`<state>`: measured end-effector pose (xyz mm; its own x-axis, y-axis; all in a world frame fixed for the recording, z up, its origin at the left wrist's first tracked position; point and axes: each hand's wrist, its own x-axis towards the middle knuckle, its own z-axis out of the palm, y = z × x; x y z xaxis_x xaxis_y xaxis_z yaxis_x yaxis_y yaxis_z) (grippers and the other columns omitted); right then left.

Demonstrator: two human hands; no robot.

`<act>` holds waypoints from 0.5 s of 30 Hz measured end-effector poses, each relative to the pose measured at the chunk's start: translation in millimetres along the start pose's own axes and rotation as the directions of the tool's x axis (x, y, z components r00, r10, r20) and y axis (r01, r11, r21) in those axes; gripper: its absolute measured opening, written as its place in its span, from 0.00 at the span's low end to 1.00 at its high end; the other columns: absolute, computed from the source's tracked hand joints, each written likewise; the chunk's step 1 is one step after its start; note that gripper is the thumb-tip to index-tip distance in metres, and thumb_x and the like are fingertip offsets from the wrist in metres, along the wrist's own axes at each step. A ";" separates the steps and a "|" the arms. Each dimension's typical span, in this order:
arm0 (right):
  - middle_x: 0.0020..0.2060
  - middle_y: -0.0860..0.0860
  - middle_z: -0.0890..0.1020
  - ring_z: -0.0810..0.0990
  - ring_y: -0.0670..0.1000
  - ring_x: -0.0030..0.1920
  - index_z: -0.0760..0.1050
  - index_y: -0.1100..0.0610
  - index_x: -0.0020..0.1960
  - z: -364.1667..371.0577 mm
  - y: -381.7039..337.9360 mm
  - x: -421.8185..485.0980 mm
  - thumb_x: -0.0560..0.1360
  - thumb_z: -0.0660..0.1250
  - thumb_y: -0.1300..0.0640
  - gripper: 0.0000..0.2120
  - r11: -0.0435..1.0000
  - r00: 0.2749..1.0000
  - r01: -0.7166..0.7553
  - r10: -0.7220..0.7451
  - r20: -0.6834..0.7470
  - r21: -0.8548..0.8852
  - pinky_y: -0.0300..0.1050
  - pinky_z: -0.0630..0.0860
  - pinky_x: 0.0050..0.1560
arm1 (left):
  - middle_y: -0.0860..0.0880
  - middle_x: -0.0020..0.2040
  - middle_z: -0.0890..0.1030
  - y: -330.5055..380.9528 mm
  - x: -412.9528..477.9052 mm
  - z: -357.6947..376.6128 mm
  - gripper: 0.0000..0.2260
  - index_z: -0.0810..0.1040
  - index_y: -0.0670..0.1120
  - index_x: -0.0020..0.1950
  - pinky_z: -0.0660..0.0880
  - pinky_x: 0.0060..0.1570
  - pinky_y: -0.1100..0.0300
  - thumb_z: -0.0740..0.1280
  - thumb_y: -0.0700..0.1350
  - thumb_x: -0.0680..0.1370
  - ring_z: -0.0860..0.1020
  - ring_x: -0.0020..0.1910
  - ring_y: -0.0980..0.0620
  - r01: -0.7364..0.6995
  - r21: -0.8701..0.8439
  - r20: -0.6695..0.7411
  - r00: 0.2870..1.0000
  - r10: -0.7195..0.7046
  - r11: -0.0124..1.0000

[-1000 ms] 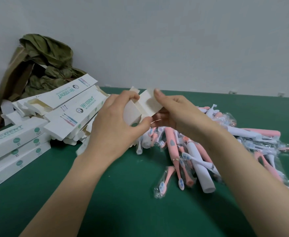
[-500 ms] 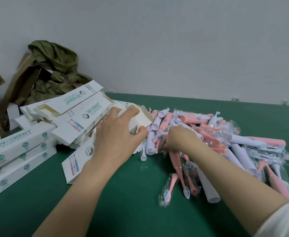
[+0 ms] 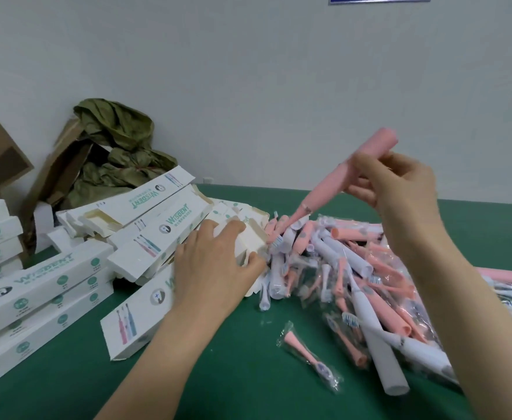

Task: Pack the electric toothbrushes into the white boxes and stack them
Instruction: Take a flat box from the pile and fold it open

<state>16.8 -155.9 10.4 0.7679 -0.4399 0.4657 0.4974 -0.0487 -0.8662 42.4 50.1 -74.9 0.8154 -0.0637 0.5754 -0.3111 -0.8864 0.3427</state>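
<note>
The right hand (image 3: 400, 189) was raised in the upper right of the frame, its fingers curled round a pink toothbrush (image 3: 330, 184) held at a slant, thick end up and narrow tip pointing down toward the heap. The left hand (image 3: 215, 265) lay low in the middle, thumb and fingers closed on the open end of a white box (image 3: 253, 241) that rested on the bench (image 3: 218, 374). Just right of it sprawled the heap of toothbrushes (image 3: 348, 268), pink and white, many in clear wrap, with one wrapped brush head (image 3: 306, 353) lying apart in front. Loose boxes (image 3: 151, 225) were jumbled left of the hand, stacked white boxes (image 3: 36, 298) lay at the left edge, and a green bag (image 3: 118, 147) slumped against the wall behind.
</note>
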 end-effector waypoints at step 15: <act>0.42 0.48 0.80 0.82 0.44 0.44 0.75 0.61 0.53 34.4 11.0 -31.4 0.74 0.67 0.63 0.08 0.964 0.982 0.077 -0.118 0.149 0.254 0.41 0.80 0.47 | 0.52 0.49 0.71 12.3 -3.0 -10.0 0.22 0.75 0.53 0.61 0.71 0.51 0.52 0.63 0.56 0.68 0.73 0.51 0.48 -0.101 -0.277 -0.190 0.981 0.049 0.956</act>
<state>12.1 -111.8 -7.5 0.7553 -0.2929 0.5863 0.6415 0.1469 -0.7529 31.3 43.9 -64.9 0.6916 -0.0187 0.7220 -0.5149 -0.7139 0.4746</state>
